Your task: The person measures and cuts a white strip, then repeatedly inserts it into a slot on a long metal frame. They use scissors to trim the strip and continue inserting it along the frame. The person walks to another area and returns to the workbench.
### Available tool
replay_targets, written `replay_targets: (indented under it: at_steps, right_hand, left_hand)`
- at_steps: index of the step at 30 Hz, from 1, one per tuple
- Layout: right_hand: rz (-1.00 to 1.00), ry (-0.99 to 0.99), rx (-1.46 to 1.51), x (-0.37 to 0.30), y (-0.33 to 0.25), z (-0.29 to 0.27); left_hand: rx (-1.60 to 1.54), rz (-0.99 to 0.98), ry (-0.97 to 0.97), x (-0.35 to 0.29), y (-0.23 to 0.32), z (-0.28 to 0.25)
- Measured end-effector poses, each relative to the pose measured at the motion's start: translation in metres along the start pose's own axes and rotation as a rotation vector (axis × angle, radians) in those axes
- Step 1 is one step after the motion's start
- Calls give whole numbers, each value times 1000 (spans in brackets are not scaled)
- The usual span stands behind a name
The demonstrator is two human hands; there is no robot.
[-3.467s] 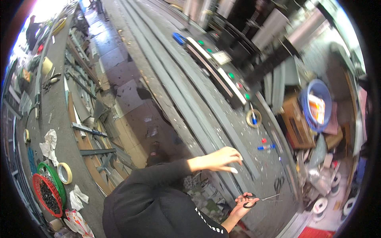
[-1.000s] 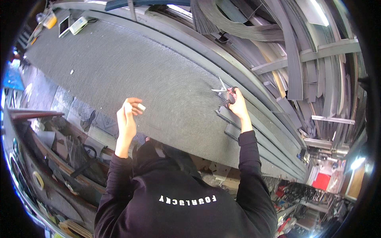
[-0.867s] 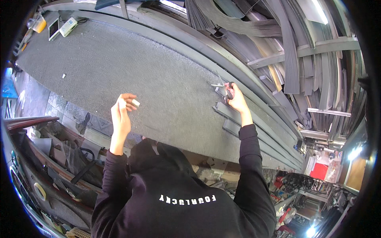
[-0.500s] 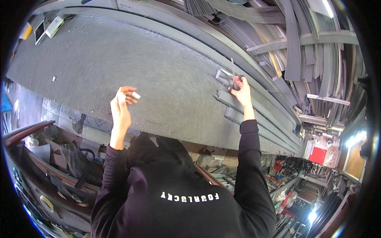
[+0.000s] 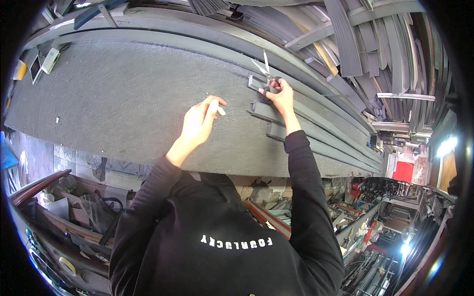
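My right hand (image 5: 281, 98) holds black-handled scissors (image 5: 267, 69), its fingers in the loops. The blades stand apart and point toward the far side of the bench. Under that hand lie the near ends of several long grey profiles (image 5: 269, 112). My left hand (image 5: 196, 123) is closed over the middle of the worktop, to the left of the scissors and apart from them. A small whitish piece (image 5: 220, 111) shows at its fingertips; its exact kind is unclear.
The long grey worktop (image 5: 123, 98) carries a tablet-like device (image 5: 35, 69) and a white boxy device (image 5: 50, 60) at far left. A small white scrap (image 5: 58, 120) lies at left. Stacked grey strips (image 5: 345, 39) fill the far right. A cluttered bin (image 5: 74, 217) stands at near left.
My left hand has moved right, closer to the scissors, still with the whitish piece. The scissors have turned, with both blades now pointing more away from me. The whole view has shifted slightly.
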State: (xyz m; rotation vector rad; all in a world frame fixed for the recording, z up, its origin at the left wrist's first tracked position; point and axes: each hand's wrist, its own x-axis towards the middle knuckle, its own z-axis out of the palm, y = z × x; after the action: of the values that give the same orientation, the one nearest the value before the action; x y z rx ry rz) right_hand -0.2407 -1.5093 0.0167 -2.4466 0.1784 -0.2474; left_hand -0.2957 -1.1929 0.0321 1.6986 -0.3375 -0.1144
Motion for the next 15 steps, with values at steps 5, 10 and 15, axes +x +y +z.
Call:
replay_targets:
  at_steps: [5, 10, 15]
  right_hand:
    - [-35, -43, 27, 5, 10, 1]
    - [-111, -59, 114, 5, 18, -4]
    - [-125, -29, 208, 0, 22, -1]
  left_hand:
    - [-31, 1, 38, 24, -1, 53]
    - [67, -25, 108, 46, -16, 82]
    - [706, 219, 214, 90, -39, 112]
